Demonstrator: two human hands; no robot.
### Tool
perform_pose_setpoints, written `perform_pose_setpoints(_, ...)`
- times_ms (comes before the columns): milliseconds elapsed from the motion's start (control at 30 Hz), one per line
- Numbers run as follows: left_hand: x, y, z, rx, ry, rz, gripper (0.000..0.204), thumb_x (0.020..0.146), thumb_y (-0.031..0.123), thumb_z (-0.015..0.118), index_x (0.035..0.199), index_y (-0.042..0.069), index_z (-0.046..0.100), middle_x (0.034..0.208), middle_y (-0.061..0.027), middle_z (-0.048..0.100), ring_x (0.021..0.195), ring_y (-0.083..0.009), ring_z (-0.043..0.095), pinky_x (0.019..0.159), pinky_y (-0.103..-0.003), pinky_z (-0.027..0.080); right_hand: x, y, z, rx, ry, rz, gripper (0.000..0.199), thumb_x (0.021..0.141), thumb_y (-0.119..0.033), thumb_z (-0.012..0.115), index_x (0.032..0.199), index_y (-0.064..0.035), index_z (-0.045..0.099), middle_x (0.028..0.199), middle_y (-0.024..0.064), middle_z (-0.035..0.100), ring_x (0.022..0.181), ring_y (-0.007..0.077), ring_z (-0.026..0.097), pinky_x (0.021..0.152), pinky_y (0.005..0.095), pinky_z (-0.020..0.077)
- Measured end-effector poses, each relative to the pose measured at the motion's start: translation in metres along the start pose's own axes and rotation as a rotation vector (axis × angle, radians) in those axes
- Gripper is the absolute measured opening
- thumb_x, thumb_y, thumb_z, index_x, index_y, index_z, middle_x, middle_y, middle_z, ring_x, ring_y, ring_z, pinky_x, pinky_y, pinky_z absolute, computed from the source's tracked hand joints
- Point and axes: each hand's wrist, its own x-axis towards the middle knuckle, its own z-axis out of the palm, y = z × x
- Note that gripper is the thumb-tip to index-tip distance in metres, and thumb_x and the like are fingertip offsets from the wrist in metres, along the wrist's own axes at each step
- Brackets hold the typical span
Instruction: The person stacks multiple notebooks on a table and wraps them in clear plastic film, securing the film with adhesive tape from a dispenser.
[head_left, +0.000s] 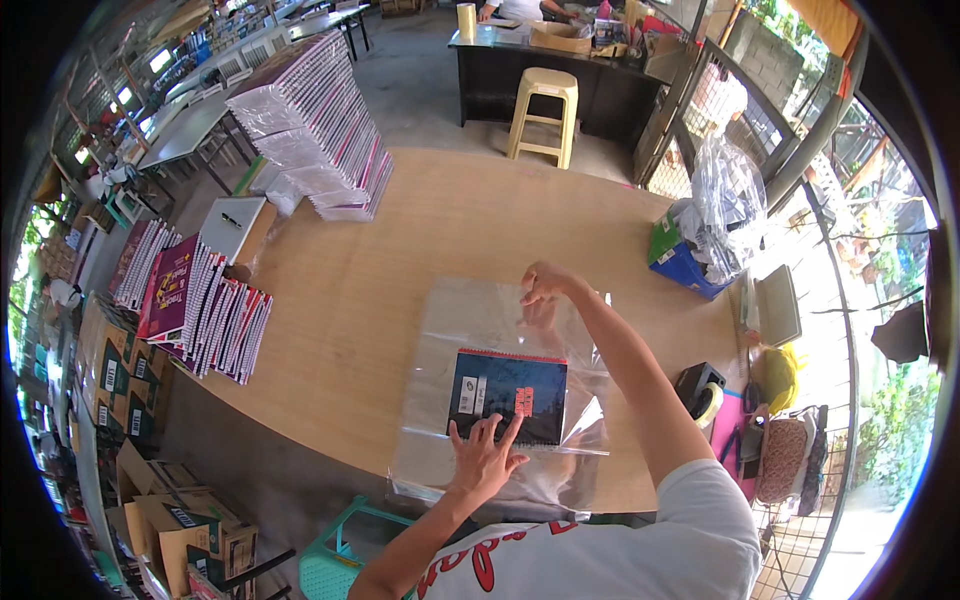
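Observation:
A spiral-bound notebook (500,385) with a dark blue cover, red binding and orange print lies on sheets of clear plastic film (450,320). Glare and creases in the film show around it, and a film edge runs along its lower right. My left hand (482,462) rests with spread fingers on the notebook's near edge. Beyond its far edge, my right hand (545,285) is over the film, fingers bent and drawn together. Whatever those fingers pinch, if anything, is too small to make out. A reflection of this hand shows in the film just below.
A tall stack of plastic-wrapped notebooks (320,120) stands far left, with loose purple notebooks (195,300) nearer. At right are a blue-green box (690,255) of plastic scraps and a tape dispenser (700,390). A green stool (345,550) stands below the table's near edge.

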Motion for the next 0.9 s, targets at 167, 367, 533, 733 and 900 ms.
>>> perform_pose_setpoints(167, 0.002, -0.008, 0.004, -0.024, 0.071, 0.01, 0.069, 0.084, 0.053, 0.066, 0.145, 0.029, 0.045, 0.134, -0.015, 0.043, 0.122, -0.0335, 0.045, 0.101, -0.069, 0.031, 0.003, -0.03, -0.018, 0.119, -0.664, 0.075, 0.034, 0.072, -0.023, 0.083, 0.103, -0.0113, 0.074, 0.081, 0.0066, 0.073, 0.077, 0.0184, 0.07, 0.066, 0.0329, 0.0528)
perform_pose_setpoints(367, -0.001, -0.005, 0.002, -0.031, 0.142, -0.016, 0.063, 0.083, 0.052, 0.068, 0.14, 0.03, 0.051, 0.133, -0.0172, 0.04, 0.122, -0.0363, 0.044, 0.101, -0.066, 0.033, -0.1, -0.07, -0.01, -0.158, 0.022, -0.468, 0.028, 0.075, -0.015, 0.072, 0.103, -0.0173, 0.074, 0.085, 0.007, 0.072, 0.079, 0.0262, 0.07, 0.065, 0.0395, 0.0535)
perform_pose_setpoints(533, -0.003, -0.002, 0.006, 0.011, 0.136, -0.015, 0.065, 0.081, 0.05, 0.07, 0.141, 0.031, 0.05, 0.133, -0.0188, 0.04, 0.124, -0.0379, 0.042, 0.102, -0.066, 0.032, -0.185, -0.118, -0.004, -0.329, -0.021, -0.321, 0.016, 0.085, -0.019, 0.065, 0.096, -0.0088, 0.067, 0.092, 0.0109, 0.07, 0.085, 0.0326, 0.068, 0.074, 0.0453, 0.0551)
perform_pose_setpoints(733, -0.004, 0.003, 0.01, -0.056, 0.103, -0.055, 0.069, 0.077, 0.049, 0.075, 0.14, 0.034, 0.051, 0.139, -0.0268, 0.035, 0.129, -0.0424, 0.038, 0.105, -0.065, 0.031, -0.222, -0.112, 0.038, -0.274, 0.178, -0.333, 0.026, 0.077, -0.008, 0.065, 0.1, -0.014, 0.076, 0.104, 0.0094, 0.06, 0.1, 0.0254, 0.061, 0.072, 0.0391, 0.0586)
perform_pose_setpoints(900, -0.007, 0.002, 0.022, -0.074, 0.108, -0.059, 0.082, 0.067, 0.051, 0.082, 0.141, 0.038, 0.05, 0.15, -0.0352, 0.023, 0.139, -0.052, 0.026, 0.108, -0.066, 0.028, -0.247, -0.118, 0.062, -0.172, 0.303, -0.416, 0.009, 0.076, -0.009, 0.064, 0.083, -0.0059, 0.069, 0.088, 0.009, 0.059, 0.088, 0.0277, 0.063, 0.067, 0.039, 0.0559)
